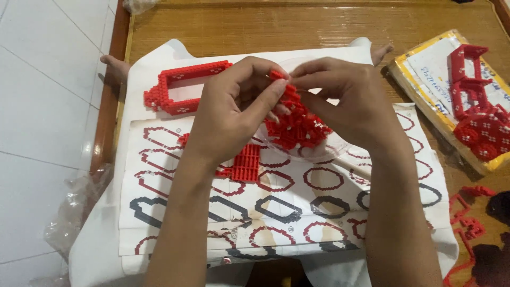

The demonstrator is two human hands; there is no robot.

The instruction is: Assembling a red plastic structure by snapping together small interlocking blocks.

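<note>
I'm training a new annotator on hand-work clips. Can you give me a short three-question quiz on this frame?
1. True or false: both hands meet over the clear bowl of loose red bricks.
2. What lies beside the left hand, toward the picture's left? A) red brick frame B) scissors C) blue plate
3. What is printed on the instruction sheet?

Key:
1. True; the right hand and left pinch small red pieces there.
2. A.
3. Rows of red and dark ring-shaped outlines.

Left hand (234, 109) and right hand (348, 98) pinch, fingertips meeting.
</note>
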